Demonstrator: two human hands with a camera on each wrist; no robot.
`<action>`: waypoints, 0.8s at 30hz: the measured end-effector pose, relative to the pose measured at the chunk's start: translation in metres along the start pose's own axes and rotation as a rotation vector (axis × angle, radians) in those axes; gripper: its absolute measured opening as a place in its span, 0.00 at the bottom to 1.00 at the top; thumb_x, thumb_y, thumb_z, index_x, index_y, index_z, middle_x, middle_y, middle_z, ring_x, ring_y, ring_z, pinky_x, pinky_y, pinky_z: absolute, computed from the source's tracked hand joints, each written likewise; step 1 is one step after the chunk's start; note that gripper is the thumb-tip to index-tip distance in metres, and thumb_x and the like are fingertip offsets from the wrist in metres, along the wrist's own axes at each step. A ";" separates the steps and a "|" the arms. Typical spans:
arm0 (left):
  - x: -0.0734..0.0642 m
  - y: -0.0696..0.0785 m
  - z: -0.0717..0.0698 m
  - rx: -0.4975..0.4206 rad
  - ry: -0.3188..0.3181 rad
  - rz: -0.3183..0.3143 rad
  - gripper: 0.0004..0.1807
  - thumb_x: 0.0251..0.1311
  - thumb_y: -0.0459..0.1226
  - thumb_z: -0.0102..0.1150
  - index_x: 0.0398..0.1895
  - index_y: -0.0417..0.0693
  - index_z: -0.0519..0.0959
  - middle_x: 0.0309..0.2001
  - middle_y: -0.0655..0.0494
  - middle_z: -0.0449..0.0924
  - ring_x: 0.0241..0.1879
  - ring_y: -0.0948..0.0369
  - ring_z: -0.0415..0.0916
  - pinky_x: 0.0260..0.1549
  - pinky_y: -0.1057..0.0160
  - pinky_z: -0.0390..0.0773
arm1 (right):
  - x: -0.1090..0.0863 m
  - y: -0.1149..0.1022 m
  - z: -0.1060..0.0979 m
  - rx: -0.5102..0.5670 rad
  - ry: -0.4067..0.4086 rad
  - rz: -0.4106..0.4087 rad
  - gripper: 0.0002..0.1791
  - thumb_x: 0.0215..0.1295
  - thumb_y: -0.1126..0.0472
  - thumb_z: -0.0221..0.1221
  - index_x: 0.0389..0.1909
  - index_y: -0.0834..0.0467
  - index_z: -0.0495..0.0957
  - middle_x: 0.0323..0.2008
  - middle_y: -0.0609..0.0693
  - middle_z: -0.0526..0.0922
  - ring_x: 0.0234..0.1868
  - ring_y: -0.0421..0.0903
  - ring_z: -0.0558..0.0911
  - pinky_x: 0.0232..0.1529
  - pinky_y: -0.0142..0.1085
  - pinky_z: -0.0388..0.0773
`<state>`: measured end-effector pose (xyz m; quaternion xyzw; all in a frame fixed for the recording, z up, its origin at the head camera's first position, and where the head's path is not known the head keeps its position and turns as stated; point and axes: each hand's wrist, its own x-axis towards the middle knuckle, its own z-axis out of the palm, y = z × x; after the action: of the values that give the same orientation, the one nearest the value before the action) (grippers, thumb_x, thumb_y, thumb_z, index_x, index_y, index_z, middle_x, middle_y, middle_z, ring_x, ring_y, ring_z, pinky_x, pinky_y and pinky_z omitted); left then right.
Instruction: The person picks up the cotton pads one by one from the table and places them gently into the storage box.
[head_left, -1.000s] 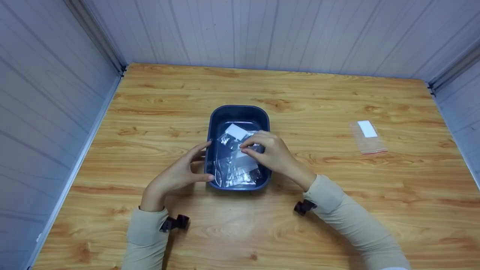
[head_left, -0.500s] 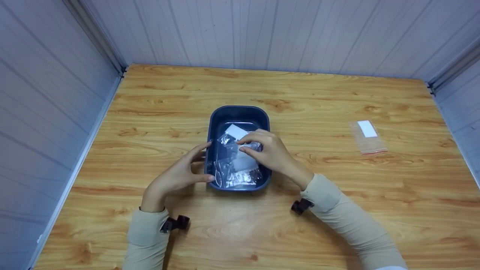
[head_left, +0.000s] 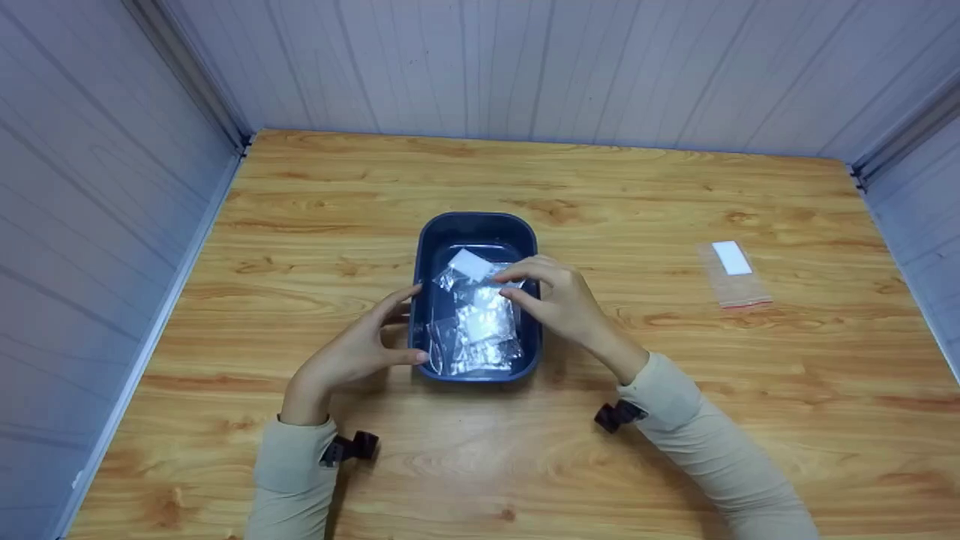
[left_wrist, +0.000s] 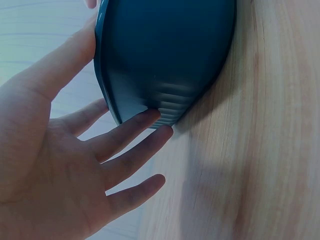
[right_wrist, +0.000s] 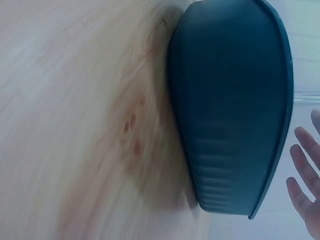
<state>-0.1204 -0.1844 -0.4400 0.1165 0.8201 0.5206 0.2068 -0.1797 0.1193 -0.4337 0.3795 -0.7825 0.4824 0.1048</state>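
Observation:
A dark blue plastic bin (head_left: 422, 247) stands on the table with several clear zip bags (head_left: 480, 322) lying in it. White patches show in the bags, including a white rectangle (head_left: 470, 265) toward the far end. My left hand (head_left: 360, 341) touches the bin's left side, its thumb by the near-left rim. In the left wrist view its fingers (left_wrist: 135, 155) are spread, some against the outer wall. My right hand (head_left: 555, 296) hovers over the bin's right side, thumb and forefinger apart with nothing between them. At the right wrist view's edge, its fingers (right_wrist: 305, 165) look loosely extended.
A flat clear zip bag (head_left: 739, 289) with a white rectangle and a red seal line lies on the table at the right. Pale panel walls (head_left: 495, 67) border the wooden table (head_left: 637, 202) at the back and sides.
My right thumb and fingertips, close together over the bags a second ago, have parted. That hand has shifted right, and the middle bag's shine and lie have changed. The left hand stays put.

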 end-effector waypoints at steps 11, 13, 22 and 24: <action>-0.001 0.000 0.000 0.002 0.003 -0.006 0.54 0.52 0.44 0.75 0.79 0.58 0.52 0.72 0.43 0.60 0.71 0.45 0.57 0.69 0.37 0.50 | -0.008 0.002 -0.017 -0.014 0.043 0.029 0.09 0.62 0.67 0.67 0.43 0.62 0.86 0.42 0.49 0.87 0.47 0.47 0.83 0.55 0.37 0.76; -0.001 0.001 0.000 0.002 0.003 -0.007 0.54 0.52 0.43 0.75 0.79 0.58 0.53 0.72 0.44 0.61 0.71 0.45 0.57 0.69 0.37 0.51 | -0.010 0.002 -0.020 -0.020 0.047 0.046 0.09 0.62 0.66 0.67 0.43 0.62 0.86 0.42 0.49 0.87 0.47 0.47 0.83 0.55 0.37 0.76; 0.000 -0.001 0.000 0.008 0.004 -0.010 0.53 0.53 0.42 0.74 0.79 0.58 0.52 0.73 0.42 0.59 0.71 0.44 0.57 0.69 0.37 0.50 | -0.019 0.005 -0.037 -0.051 0.082 0.117 0.09 0.62 0.64 0.67 0.43 0.60 0.86 0.40 0.48 0.87 0.45 0.45 0.83 0.52 0.37 0.77; 0.000 -0.001 0.000 0.002 0.002 0.001 0.53 0.53 0.42 0.74 0.79 0.56 0.52 0.73 0.42 0.59 0.71 0.44 0.57 0.69 0.38 0.50 | -0.020 0.006 -0.041 -0.053 0.094 0.129 0.08 0.62 0.65 0.67 0.42 0.60 0.86 0.38 0.48 0.87 0.43 0.45 0.82 0.52 0.37 0.77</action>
<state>-0.1203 -0.1844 -0.4411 0.1167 0.8209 0.5199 0.2054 -0.1781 0.1648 -0.4278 0.3023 -0.8120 0.4846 0.1203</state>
